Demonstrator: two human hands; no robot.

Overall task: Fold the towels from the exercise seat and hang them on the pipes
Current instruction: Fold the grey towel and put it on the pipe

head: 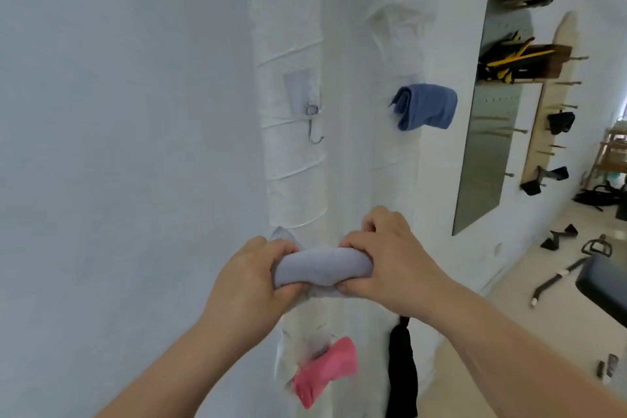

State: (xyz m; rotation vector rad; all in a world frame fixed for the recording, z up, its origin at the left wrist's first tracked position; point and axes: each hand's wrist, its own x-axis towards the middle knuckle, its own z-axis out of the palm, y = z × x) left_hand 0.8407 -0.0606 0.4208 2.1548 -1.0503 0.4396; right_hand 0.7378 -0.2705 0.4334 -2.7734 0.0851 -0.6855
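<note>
Towel [322,266] between left grip [251,276], right grip [390,258]

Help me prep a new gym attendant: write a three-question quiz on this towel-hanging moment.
1. True or false: the left hand and right hand both grip the grey towel.
2. Fill in: the metal hook on the left pipe holds ____.
3. The blue towel hangs on: A. the left pipe B. the right pipe C. the floor.

Key: 1 true; 2 nothing; 3 B.
</note>
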